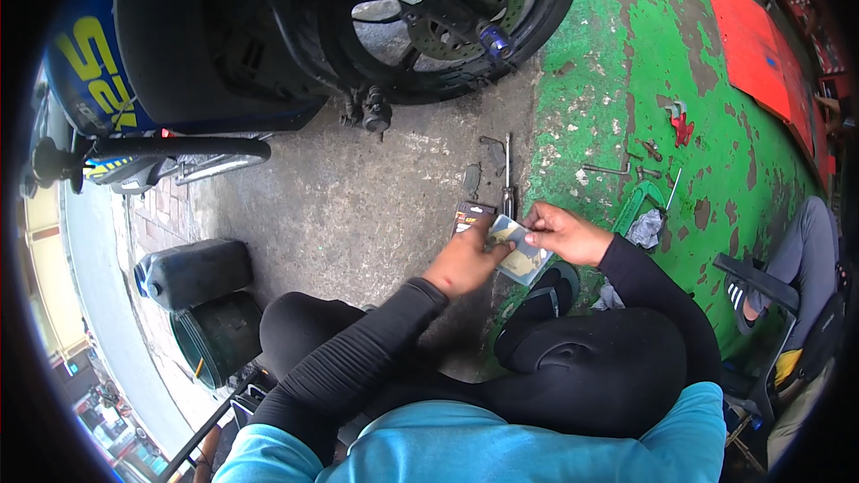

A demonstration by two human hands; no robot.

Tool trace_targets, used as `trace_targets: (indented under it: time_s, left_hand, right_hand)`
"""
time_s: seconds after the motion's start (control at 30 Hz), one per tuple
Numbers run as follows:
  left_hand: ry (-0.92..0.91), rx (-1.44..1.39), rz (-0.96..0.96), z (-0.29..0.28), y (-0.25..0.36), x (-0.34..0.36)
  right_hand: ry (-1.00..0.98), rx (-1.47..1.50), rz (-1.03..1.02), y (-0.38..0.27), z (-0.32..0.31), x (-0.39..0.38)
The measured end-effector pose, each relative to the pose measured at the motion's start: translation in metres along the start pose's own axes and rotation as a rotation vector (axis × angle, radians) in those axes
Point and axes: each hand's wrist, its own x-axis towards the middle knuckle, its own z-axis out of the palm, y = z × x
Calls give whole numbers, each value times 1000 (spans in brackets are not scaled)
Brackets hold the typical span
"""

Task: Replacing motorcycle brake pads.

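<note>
Between my hands is a flat clear plastic pack with pale and dark shapes inside. My left hand grips its left side, thumb on top. The fingers of my right hand pinch its upper right edge. A small dark printed box shows just beyond my left fingers; whether they hold it too, I cannot tell. Past my hands, a screwdriver lies on the concrete next to two small dark pieces that look like brake pads.
A motorcycle wheel with a brake disc stands ahead; a caliper hangs beside it. Tools, including a wrench, and a green tray with a rag lie right. Black containers stand left. Another person's leg is at far right.
</note>
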Motion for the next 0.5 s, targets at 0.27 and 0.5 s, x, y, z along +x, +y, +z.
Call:
trace_targets:
  time_s: [0.27, 0.5]
  left_hand:
    - [22, 209, 45, 13, 1, -14]
    - [-19, 308, 60, 12, 0, -22]
  right_hand:
    - [40, 143, 94, 37, 20, -14]
    - [14, 7, 92, 41, 32, -24]
